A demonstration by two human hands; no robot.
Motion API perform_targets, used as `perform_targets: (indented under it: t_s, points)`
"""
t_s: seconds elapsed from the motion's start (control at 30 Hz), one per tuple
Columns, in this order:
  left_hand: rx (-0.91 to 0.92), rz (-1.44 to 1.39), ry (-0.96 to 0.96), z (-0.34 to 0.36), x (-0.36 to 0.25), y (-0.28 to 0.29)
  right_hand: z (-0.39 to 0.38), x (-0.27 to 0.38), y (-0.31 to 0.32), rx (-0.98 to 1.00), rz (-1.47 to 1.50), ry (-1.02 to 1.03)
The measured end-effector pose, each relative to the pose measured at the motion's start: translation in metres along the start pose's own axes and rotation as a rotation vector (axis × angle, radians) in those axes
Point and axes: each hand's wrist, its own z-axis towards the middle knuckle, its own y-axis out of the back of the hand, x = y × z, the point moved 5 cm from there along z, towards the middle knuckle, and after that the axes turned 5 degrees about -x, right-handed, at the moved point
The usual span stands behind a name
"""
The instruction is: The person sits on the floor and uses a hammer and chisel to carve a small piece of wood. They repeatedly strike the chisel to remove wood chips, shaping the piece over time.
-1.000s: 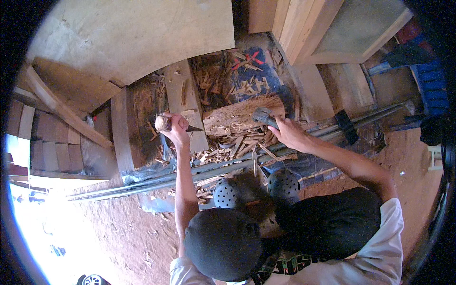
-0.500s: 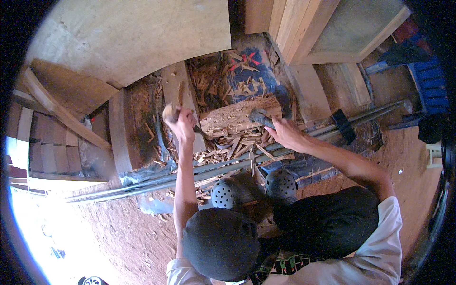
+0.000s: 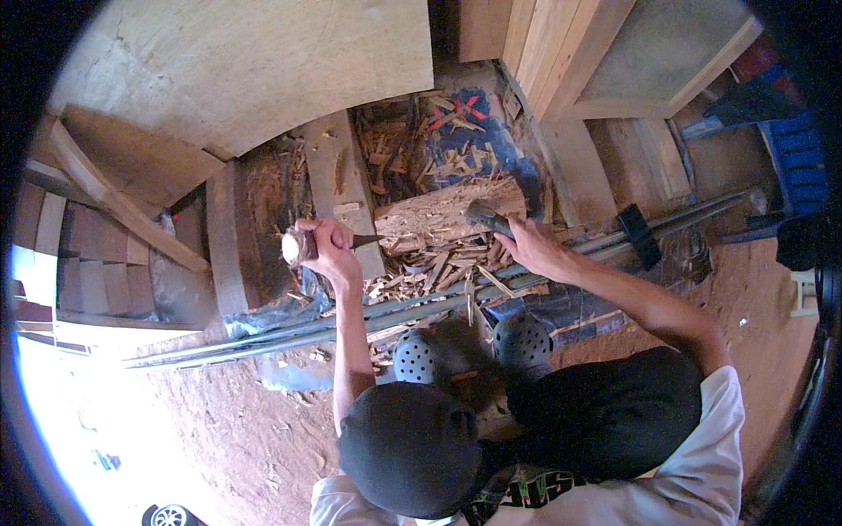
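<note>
A thick, rough wooden block (image 3: 421, 216) lies in front of me, with splintered chips (image 3: 438, 267) along its near side. My left hand (image 3: 331, 252) is closed round the handle of a chisel (image 3: 368, 239). The handle's pale round end sticks out at the left of the fist, and the dark blade points right, to the block's left end. Whether the tip touches the wood, I cannot tell. My right hand (image 3: 537, 249) grips a hammer (image 3: 482, 213); its dark head is over the block's right part, well apart from the chisel.
Long grey pipes (image 3: 263, 342) run across in front of my perforated shoes (image 3: 416, 355). A flat plank (image 3: 338, 167) lies left of the block. A large pale board (image 3: 263, 70) and a wooden frame (image 3: 605, 110) stand beyond. A blue plastic chair (image 3: 794, 162) is at the right.
My left hand has come down slightly and turned, so the chisel's handle end is lower and its blade now lies nearly level. The right hand with the hammer has shifted only a little.
</note>
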Motion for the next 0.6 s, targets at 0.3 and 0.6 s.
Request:
perform_targets:
  t_s: [0.3,0.6]
  points:
    - [-0.175,-0.053,0.257,-0.056,0.056,0.006,-0.003,0.006,0.003,-0.261,0.02,0.209]
    - [-0.188,0.008,-0.009,-0.02,0.045,0.042,0.008,0.003,-0.007,-0.11,0.204,0.118]
